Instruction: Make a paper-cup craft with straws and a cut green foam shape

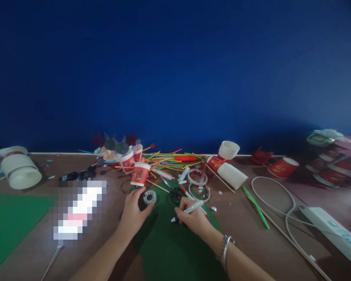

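Note:
My left hand (134, 210) curves round a roll of black tape (150, 197) with a pale core, its thumb at one side and its fingers at the other. In my right hand (190, 216) is a white marker (194, 207), gripped like a pen, its blue tip end pointing left and down. Both hands are over a sheet of dark green paper (175, 253). Just beyond them lie scissors (174, 195) with dark handles and a red-and-white marker (188, 193). A red paper cup (140, 174) stands behind my left fingertips.
Coloured pipe cleaners (166, 160) are heaped at the back. Decorated cups (125, 160) stand left of them; a stack of paper cups (231, 175) lies to the right. A power strip (333, 228) with cables is at right, a blurred-out bright device (78, 210) at left.

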Tool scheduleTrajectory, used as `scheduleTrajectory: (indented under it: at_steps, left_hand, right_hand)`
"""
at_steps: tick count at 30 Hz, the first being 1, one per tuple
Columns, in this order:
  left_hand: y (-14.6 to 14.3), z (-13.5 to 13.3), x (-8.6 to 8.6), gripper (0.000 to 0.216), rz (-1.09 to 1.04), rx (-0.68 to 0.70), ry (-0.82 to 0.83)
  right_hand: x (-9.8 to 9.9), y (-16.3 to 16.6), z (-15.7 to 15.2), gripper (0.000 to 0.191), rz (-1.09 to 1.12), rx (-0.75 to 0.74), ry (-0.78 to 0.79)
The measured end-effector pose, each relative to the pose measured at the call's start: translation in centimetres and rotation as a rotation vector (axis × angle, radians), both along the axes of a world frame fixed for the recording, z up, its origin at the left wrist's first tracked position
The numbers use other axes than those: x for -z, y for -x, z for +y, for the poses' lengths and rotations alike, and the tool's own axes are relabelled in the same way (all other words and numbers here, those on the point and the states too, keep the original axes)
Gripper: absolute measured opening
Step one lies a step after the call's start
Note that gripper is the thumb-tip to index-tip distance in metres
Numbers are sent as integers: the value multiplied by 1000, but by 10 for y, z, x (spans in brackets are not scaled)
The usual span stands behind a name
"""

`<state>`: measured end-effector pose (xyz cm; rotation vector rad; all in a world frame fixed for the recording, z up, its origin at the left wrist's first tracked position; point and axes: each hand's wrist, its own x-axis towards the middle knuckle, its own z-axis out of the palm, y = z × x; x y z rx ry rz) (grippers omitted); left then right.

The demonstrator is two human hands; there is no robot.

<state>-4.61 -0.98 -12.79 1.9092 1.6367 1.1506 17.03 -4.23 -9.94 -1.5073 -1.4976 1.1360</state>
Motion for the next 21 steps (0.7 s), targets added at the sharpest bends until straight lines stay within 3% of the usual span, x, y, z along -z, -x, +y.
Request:
scheduleTrajectory:
  at_steps: [21]
  left_hand:
    - [-1, -2, -3, 45, 24, 33, 11]
  right_hand:
    - [2, 3, 1, 20, -99, 3, -5]
